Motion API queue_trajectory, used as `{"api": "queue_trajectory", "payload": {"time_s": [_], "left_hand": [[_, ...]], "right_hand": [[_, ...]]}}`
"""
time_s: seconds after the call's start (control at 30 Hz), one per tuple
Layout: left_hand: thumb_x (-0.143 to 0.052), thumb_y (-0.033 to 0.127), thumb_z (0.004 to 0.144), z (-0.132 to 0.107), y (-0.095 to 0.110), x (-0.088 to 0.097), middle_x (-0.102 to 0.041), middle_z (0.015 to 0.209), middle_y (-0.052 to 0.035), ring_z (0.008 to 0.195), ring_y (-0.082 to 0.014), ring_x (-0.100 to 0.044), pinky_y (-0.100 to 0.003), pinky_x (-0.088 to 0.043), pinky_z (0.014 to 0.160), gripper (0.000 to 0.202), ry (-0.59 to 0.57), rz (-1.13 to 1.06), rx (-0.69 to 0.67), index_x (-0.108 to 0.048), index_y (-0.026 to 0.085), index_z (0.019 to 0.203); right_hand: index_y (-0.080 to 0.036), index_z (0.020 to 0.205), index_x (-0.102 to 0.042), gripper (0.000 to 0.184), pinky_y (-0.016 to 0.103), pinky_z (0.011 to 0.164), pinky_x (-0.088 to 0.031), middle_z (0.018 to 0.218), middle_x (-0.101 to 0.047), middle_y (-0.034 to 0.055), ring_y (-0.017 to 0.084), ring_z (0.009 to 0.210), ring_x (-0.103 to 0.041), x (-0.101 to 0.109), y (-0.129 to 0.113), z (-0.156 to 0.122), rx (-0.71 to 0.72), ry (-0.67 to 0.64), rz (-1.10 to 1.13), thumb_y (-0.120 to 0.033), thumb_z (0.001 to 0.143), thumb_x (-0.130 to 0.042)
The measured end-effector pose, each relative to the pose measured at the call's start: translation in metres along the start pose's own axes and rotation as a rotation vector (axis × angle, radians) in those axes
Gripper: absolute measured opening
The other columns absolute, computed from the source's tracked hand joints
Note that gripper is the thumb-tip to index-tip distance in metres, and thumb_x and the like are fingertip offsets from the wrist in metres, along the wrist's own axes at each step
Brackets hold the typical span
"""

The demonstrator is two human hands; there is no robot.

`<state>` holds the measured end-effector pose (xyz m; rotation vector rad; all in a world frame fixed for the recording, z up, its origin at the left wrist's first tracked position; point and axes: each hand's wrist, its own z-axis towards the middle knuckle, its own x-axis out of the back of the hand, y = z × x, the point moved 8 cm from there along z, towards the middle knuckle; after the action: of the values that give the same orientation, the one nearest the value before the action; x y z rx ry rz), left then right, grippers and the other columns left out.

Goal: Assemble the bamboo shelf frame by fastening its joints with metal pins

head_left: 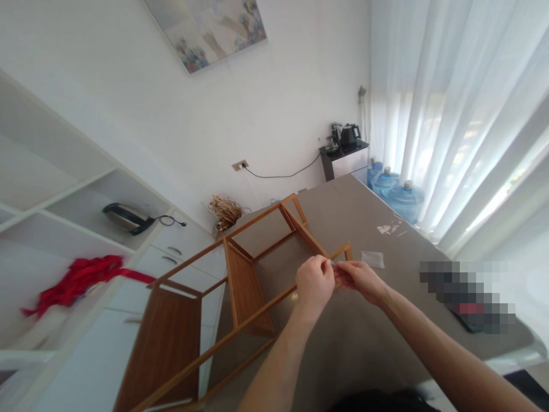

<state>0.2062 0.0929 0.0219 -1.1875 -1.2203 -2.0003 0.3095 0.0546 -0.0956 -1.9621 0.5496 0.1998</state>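
A brown wooden shelf frame [251,280] lies on its side on the grey-brown table [326,206], its slats and two panels showing. My left hand [315,280] is closed in front of the frame's right end, its fingers curled together. Close against it, my right hand [358,278] has its fingertips pinched. A tiny glint shows where the fingertips meet, but what they hold is too small to name. Whether either hand touches the wood I cannot tell. To the right of my right hand lies a small clear plastic bag [372,259].
A pixelated dark object [467,294] lies at the table's right. Blue water bottles [405,200] stand beyond the right edge, near white curtains. Kettles [349,134] sit on a small cabinet behind. At left, open shelves hold another kettle [128,218] and red ribbon [81,280].
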Motion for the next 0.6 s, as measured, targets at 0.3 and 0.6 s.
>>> {"api": "queue_trajectory", "payload": {"time_s": [0.3, 0.6], "left_hand": [[-0.062, 0.025, 0.072, -0.040, -0.064, -0.059, -0.056, 0.054, 0.0021, 0.045, -0.0073, -0.043, -0.020, -0.030, 0.045, 0.014, -0.068, -1.000, 0.589, -0.062, 0.014, 0.063], [-0.065, 0.025, 0.076, -0.052, -0.061, -0.132, -0.053, 0.055, 0.0019, 0.044, -0.0054, -0.049, -0.018, -0.042, 0.047, 0.016, -0.299, -1.603, 0.868, -0.060, 0.011, 0.070]], "right_hand": [[-0.012, 0.069, -0.065, 0.016, 0.015, 0.046, -0.046, 0.058, -0.062, 0.0003, 0.005, 0.048, -0.054, -0.006, 0.007, 0.009, 0.016, 0.013, 0.115, -0.027, 0.074, -0.070], [-0.012, 0.077, -0.063, 0.017, 0.015, 0.046, -0.048, 0.059, -0.065, 0.0015, 0.007, 0.048, -0.058, -0.002, 0.020, 0.008, -0.063, 0.008, 0.254, -0.029, 0.079, -0.067]]}}
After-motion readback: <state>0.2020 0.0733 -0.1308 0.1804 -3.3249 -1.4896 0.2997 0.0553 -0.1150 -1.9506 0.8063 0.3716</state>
